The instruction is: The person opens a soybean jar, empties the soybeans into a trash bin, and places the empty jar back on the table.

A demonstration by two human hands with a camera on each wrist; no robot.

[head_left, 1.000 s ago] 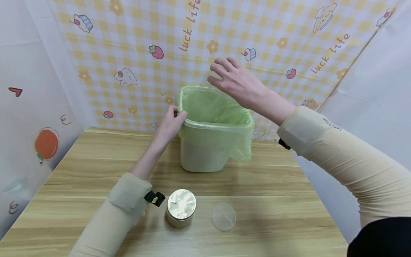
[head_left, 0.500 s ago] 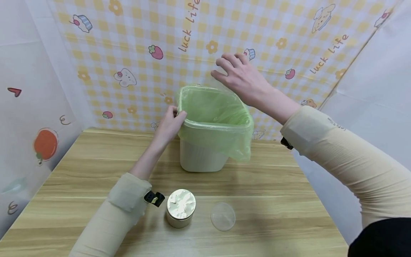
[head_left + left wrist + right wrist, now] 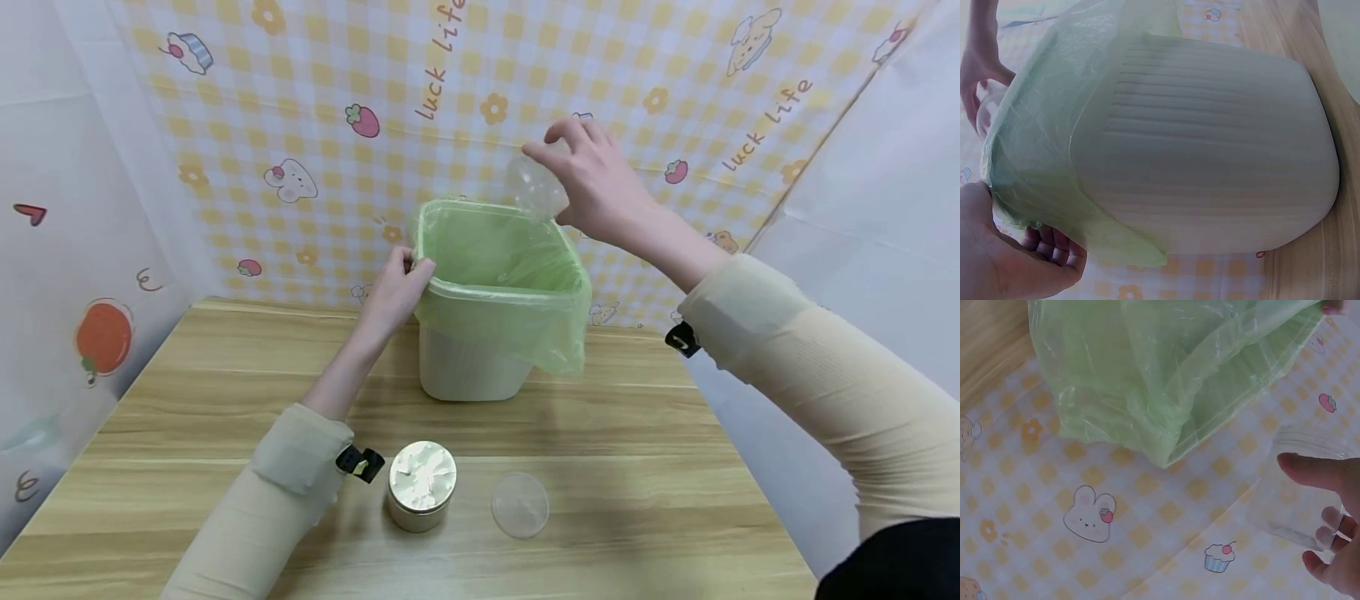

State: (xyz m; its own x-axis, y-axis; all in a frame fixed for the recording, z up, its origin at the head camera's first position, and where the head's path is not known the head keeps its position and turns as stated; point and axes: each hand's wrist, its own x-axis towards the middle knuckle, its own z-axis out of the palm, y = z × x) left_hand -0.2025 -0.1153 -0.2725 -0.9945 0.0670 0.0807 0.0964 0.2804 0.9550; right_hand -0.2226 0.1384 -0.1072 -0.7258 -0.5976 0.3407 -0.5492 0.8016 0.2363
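My left hand (image 3: 393, 287) grips the left rim of a white bin (image 3: 472, 362), thumb on the near side. A thin green bin bag (image 3: 498, 321) lines the bin and hangs over its rim. In the left wrist view, the fingers of that hand (image 3: 1016, 256) curl in under the edge of the bag (image 3: 1041, 144). Over the bin's back right corner, my right hand (image 3: 600, 183) holds a clear plastic jar (image 3: 531, 185), tilted. Thumb and fingers lie on opposite sides of the jar (image 3: 1291, 494) in the right wrist view, its threaded neck uppermost there. No contents show through its wall.
A silver can (image 3: 422, 483) with a shiny, crinkled top stands on the wooden table (image 3: 630, 467) near the left forearm. To its right lies a clear round lid (image 3: 520, 505). A checked cloth (image 3: 442, 150) hangs close behind the bin.
My right hand has shifted right and turned, bringing the jar into sight on its left; earlier the hand mostly hid it. The left hand and the bin have stayed put.
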